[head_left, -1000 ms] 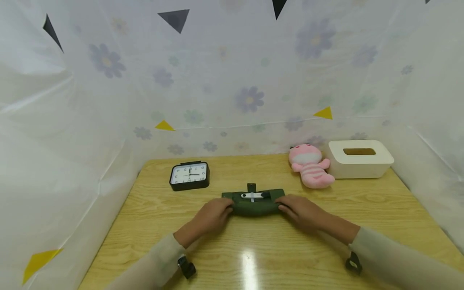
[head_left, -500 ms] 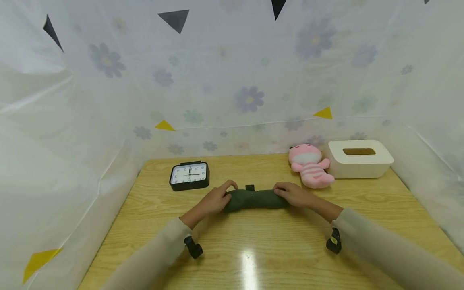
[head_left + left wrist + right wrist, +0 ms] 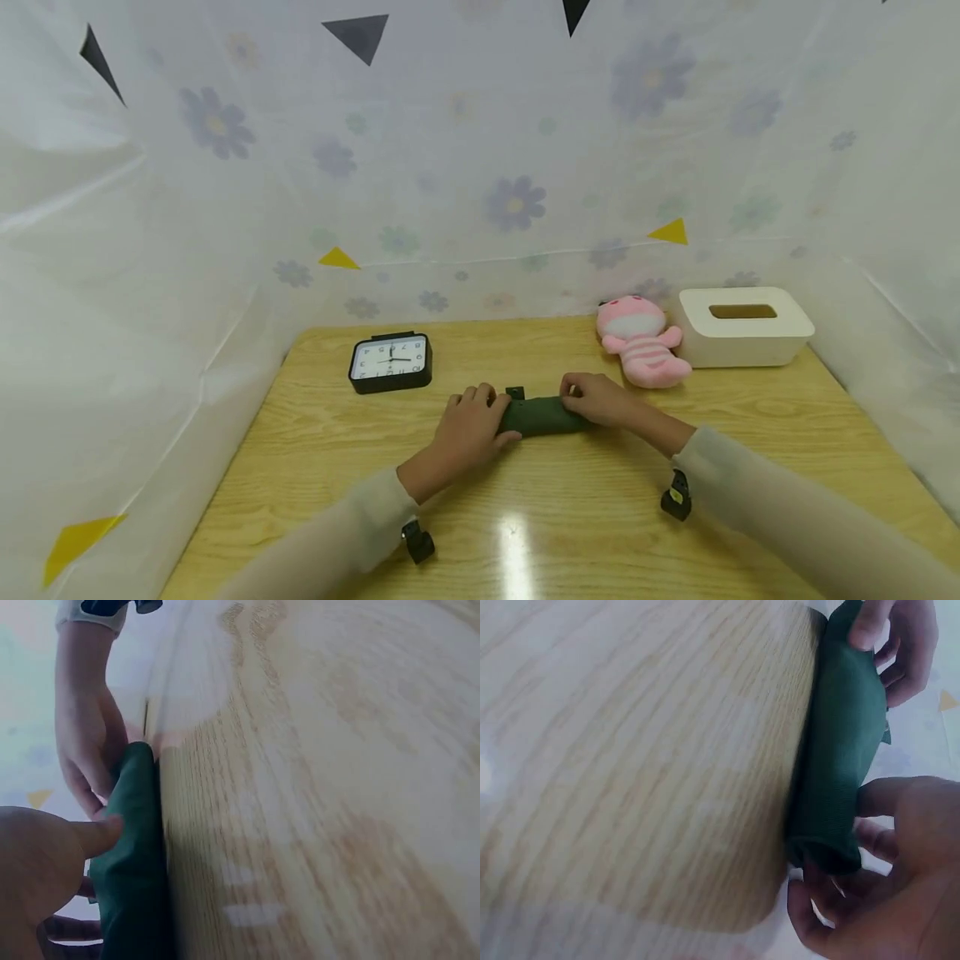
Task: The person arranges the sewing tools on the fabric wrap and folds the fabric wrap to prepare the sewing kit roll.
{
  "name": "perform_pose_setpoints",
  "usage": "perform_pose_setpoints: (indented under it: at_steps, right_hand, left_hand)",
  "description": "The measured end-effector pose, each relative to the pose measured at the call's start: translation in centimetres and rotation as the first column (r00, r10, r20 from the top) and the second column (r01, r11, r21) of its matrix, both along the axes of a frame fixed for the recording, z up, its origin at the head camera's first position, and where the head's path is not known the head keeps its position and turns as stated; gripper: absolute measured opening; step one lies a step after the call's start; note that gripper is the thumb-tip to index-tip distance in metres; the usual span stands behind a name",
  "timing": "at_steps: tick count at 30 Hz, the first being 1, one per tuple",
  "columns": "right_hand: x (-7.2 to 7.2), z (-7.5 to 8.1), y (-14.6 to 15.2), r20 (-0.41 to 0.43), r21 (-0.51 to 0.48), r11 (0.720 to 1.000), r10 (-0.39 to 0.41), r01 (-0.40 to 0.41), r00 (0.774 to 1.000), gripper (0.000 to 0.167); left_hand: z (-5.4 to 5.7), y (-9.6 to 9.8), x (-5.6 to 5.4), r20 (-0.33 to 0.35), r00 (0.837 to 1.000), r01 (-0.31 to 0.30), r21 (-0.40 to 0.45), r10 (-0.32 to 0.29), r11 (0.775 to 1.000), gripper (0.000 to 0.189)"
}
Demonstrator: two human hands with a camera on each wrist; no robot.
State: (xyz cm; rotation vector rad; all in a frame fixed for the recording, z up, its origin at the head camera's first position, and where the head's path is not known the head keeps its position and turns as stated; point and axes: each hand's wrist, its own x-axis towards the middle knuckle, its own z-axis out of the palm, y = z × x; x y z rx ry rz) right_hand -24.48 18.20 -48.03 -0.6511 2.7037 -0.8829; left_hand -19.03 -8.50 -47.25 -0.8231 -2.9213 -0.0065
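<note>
A dark green fabric tool roll [image 3: 546,416], rolled into a cylinder, lies across the table in the head view. A small dark strap tab [image 3: 515,392] sticks out behind it. My left hand [image 3: 471,423] grips its left part, with the thumb in front and the fingers over the top and back. At the right end my right hand [image 3: 600,400] holds the roll, finger and thumb bent at its upper edge. The right wrist view shows the open end of the roll [image 3: 832,750], with right fingers around that end. What the roll contains is hidden.
A black-framed clock [image 3: 391,362] lies face up at the back left of the wooden table [image 3: 360,467]. The pink plush toy [image 3: 641,342] leans by a white tissue box [image 3: 746,327] at the back right. Flower-patterned sheeting [image 3: 450,167] surrounds the table.
The flat pouch with a white-handled tool showing has been rolled over, covering that tool. My left hand has since shifted right along the roll, while the right hand has moved slightly left.
</note>
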Motion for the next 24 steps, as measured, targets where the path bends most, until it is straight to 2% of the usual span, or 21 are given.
perform_pose_setpoints:
  at_steps: [2, 5, 7, 9, 12, 15, 20, 24]
  right_hand:
    - [0.3, 0.5, -0.5, -0.080, 0.051, 0.999, -0.006, 0.010, 0.997, 0.007]
    - [0.9, 1.2, -1.8, -0.218, 0.098, 0.995, -0.010, 0.032, 0.976, 0.005]
    - [1.2, 1.5, -2.8, -0.237, 0.068, 0.997, -0.019, 0.036, 0.971, 0.010]
    - [1.2, 1.5, -3.9, -0.207, 0.002, 0.999, -0.032, 0.033, 0.978, 0.015]
    - [1.1, 1.2, -5.1, -0.105, -0.108, 0.993, -0.068, 0.056, 0.992, 0.020]
    - [0.7, 0.8, -5.6, -0.062, -0.160, 0.983, -0.098, 0.087, 0.993, 0.022]
    - [0.1, 0.3, -5.9, -0.018, -0.208, 0.975, -0.088, 0.082, 0.996, 0.022]
    - [-0.4, 0.0, -5.8, 0.022, -0.216, 0.973, -0.077, 0.080, 0.997, 0.022]
  left_hand:
    - [0.0, 0.2, 0.2, 0.003, 1.000, -0.019, 0.001, 0.019, 1.000, 0.054]
    - [0.0, 0.2, 0.2, 0.019, 0.999, -0.030, 0.020, 0.030, 0.999, 0.050]
    - [0.0, 0.2, 0.1, 0.031, 0.999, -0.031, 0.037, 0.030, 0.999, 0.048]
    - [0.0, 0.2, 0.0, 0.049, 0.998, -0.036, 0.053, 0.034, 0.998, 0.048]
    - [-0.2, 0.4, -0.1, 0.074, 0.997, -0.045, 0.098, 0.038, 0.994, 0.046]
    - [-0.5, 0.7, -0.5, 0.109, 0.993, -0.057, 0.172, 0.039, 0.983, 0.044]
    - [-1.0, 1.1, -1.0, 0.157, 0.987, -0.078, 0.312, 0.030, 0.947, 0.040]
    - [-1.3, 1.0, -1.3, 0.176, 0.984, -0.092, 0.385, 0.025, 0.918, 0.030]
